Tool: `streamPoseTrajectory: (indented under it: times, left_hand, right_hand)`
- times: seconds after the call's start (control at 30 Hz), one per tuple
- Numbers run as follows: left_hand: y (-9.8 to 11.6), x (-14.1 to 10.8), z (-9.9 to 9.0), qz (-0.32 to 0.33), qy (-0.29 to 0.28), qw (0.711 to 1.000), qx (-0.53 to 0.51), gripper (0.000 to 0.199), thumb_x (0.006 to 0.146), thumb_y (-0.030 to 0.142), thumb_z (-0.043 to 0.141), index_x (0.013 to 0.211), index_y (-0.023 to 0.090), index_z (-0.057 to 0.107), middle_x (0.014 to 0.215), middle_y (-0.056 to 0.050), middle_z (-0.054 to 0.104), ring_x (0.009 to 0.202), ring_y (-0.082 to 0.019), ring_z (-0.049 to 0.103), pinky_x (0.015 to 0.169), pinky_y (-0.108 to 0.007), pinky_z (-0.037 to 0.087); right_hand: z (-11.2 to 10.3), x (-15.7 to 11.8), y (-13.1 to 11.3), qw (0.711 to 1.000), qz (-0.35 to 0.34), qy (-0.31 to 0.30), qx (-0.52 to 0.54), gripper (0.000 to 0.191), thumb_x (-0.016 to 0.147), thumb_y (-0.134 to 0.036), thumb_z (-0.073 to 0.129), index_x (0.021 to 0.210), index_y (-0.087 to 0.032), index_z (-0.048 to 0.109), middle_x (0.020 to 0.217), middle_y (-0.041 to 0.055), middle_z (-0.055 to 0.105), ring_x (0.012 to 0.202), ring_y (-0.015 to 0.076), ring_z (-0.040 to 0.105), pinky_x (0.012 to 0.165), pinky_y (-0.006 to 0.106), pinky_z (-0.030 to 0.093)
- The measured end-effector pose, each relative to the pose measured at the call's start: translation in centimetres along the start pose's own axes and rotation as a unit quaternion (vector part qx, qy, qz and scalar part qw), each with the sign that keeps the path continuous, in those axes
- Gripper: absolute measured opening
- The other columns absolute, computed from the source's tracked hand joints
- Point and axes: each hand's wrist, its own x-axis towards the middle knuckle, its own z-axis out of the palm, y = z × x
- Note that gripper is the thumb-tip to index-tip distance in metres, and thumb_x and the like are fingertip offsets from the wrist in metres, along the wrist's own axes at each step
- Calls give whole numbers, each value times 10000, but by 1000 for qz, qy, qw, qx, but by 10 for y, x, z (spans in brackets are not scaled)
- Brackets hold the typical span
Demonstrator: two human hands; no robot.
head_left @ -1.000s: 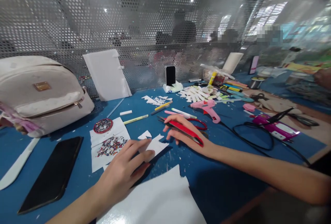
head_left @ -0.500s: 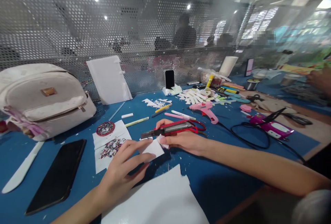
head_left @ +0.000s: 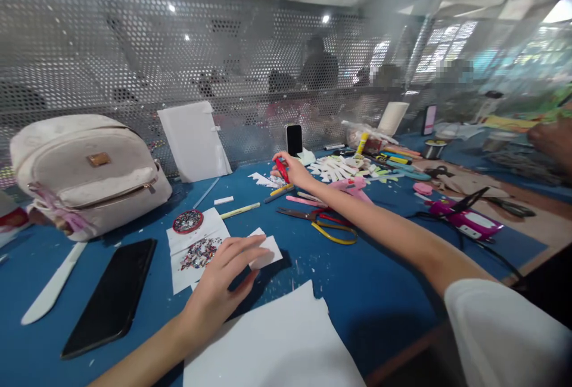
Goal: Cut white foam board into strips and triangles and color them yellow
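My left hand [head_left: 227, 271] is closed on a small folded piece of white paper [head_left: 267, 254], gripping it between thumb and fingers above the blue table. My right hand [head_left: 292, 170] reaches far forward, fingers wrapped around a red utility knife [head_left: 281, 170], near a heap of white paper scraps [head_left: 263, 180]. Only part of the knife shows; the hand hides the rest. Scissors [head_left: 300, 214] with red and yellow handles lie below my right forearm. Beside my left hand, loose sequins [head_left: 203, 254] are spread on white paper, with a round red-rimmed dish [head_left: 187, 221] of sequins behind.
A black phone [head_left: 109, 297], a white plastic knife [head_left: 53, 285] and a pale backpack [head_left: 93, 175] stand at left. A large white sheet [head_left: 268, 345] lies in front. My right arm crosses a pink glue gun [head_left: 355, 184]. Another person's hand [head_left: 552, 139] shows far right.
My right hand has left the folded paper and moved forward with the utility knife, uncovering the scissors. My left hand still grips the paper. The view has tipped slightly upward.
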Motion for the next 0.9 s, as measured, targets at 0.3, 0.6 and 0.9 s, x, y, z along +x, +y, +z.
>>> streamPoseTrajectory:
  times: [0.3, 0.6, 0.9]
  left_hand:
    - [-12, 4, -3, -136, 125, 983, 3, 533, 909, 157, 663, 1390, 301, 483, 1318, -47, 567, 1119, -210, 589, 957, -341, 485]
    - [8, 9, 4, -159, 121, 980, -21, 542, 880, 221, 736, 1355, 307, 489, 1236, -51, 546, 966, -203, 565, 840, -332, 506]
    - [20, -4, 10, -58, -81, 993, -67, 294, 1004, 89, 521, 1223, 273, 587, 1241, -54, 617, 1117, -173, 624, 955, -284, 511]
  right_hand:
    - [33, -78, -56, 974, 81, -117, 178, 362, 920, -507, 629, 1107, -245, 465, 962, 55, 724, 808, 190, 713, 641, 281, 550]
    - [49, -126, -80, 913, 158, -169, 337, 416, 804, -335, 808, 1057, -243, 491, 921, -31, 617, 786, 129, 630, 755, 276, 552]
    - [15, -137, -73, 947, 95, -247, 182, 332, 892, -307, 706, 1110, -221, 471, 923, -15, 588, 764, 123, 548, 699, 250, 435]
